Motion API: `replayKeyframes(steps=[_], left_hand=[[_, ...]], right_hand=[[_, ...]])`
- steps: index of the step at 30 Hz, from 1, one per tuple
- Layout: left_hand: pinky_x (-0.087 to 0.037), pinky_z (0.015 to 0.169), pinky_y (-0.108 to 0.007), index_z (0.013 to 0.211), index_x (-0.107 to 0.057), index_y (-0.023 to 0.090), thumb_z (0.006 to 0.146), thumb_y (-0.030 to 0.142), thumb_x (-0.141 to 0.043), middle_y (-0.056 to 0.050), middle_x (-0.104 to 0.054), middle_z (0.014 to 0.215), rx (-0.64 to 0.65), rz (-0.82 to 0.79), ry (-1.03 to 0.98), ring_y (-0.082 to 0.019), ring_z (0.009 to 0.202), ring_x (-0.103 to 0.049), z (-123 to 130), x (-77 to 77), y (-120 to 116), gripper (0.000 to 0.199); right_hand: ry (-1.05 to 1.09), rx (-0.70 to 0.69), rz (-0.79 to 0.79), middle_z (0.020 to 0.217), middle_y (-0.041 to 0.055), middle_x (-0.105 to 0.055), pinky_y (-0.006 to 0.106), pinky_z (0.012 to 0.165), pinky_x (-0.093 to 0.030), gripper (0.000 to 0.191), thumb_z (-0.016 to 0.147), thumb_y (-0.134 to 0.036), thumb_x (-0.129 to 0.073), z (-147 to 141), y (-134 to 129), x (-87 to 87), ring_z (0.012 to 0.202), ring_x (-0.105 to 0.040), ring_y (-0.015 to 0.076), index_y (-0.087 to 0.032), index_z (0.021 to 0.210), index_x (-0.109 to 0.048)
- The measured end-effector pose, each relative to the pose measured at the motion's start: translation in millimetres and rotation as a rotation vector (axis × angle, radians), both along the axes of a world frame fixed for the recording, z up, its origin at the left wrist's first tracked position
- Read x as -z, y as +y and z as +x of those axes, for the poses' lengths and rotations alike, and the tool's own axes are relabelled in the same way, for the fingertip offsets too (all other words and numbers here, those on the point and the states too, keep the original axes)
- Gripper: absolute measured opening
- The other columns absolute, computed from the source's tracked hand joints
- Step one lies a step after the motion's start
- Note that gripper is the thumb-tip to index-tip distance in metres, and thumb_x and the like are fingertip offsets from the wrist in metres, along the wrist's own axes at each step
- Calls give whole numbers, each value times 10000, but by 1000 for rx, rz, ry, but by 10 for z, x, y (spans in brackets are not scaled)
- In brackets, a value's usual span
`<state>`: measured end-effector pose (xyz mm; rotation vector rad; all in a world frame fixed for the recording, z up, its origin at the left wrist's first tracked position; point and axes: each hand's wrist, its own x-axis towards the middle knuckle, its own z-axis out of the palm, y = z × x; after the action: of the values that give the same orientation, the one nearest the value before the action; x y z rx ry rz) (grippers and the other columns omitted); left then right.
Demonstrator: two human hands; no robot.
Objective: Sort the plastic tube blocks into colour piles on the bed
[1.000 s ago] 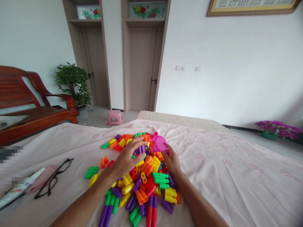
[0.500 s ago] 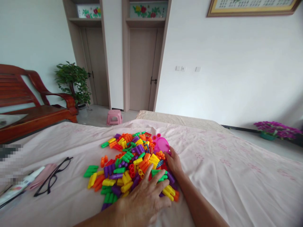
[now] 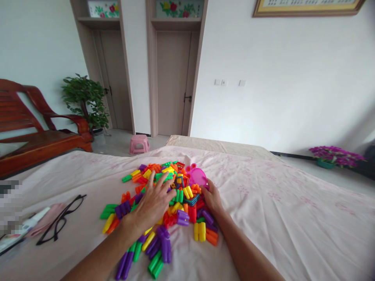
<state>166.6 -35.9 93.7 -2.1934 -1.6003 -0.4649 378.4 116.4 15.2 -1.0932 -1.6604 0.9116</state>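
A heap of colourful plastic connector blocks (image 3: 183, 217), tube-shaped in green, yellow, orange, purple and red, lies on the pale floral bedspread (image 3: 263, 218). My left hand (image 3: 155, 197) rests palm down across the heap's upper part, fingers spread, touching green and yellow blocks. At the heap's right edge, my right hand (image 3: 213, 198) has its fingers bent at the near rim of a pink round plastic piece (image 3: 198, 177) with small rings beside it. Its grip there is partly hidden. Several purple and green blocks (image 3: 164, 244) lie nearer to me, below my left forearm.
Black-framed glasses (image 3: 62, 222), a pink cloth (image 3: 48, 220) and a white stick-like object (image 3: 27, 228) lie on the left. Beyond the bed are a pink stool (image 3: 139, 144), a wooden bench (image 3: 43, 121), a potted plant (image 3: 84, 101) and purple flowers (image 3: 336, 154).
My left hand has moved up and left across the heap, and blocks near its lower edge have shifted and spread towards me. My right hand stays by the pink piece. The view has shifted slightly.
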Motion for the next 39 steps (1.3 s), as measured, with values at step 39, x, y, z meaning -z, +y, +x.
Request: replayKeyframes(steps=[39], left_hand=[[-64,1177,-647,947,-717,227,840,355,-652,-102,-619,1308,54,-64,-9,-326,1337,-445,-156,196,103,179]], right_hand=[[-381,-61,315,1163,121,-698,371,895,-488,508,945,-344,-389,-74,-290,-103,1021,-659,266,-193,1423,-468]])
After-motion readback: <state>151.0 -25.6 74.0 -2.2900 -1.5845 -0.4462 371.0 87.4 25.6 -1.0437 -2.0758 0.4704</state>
